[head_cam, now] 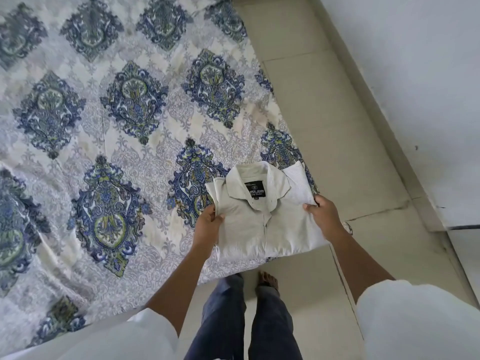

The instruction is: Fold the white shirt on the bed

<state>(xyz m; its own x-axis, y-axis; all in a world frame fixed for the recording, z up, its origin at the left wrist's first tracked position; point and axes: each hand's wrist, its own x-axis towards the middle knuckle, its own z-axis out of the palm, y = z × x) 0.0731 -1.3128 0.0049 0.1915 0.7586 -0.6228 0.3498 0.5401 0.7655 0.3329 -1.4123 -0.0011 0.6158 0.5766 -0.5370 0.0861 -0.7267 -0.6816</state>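
Observation:
The white shirt (262,219) is folded into a compact rectangle, collar up, with a black label showing inside the neck. I hold it over the near right corner of the bed (109,131), partly past the bed's edge. My left hand (207,226) grips the shirt's left side, thumb on top. On the right side, my right hand (324,213) pinches the upper edge, near a white folded sleeve layer.
The bed carries a white sheet with blue and green ornamental medallions. Beige floor tiles (324,105) run along the bed's right side up to a white wall (415,74). My legs in blue jeans and bare feet (267,279) stand at the bed's corner.

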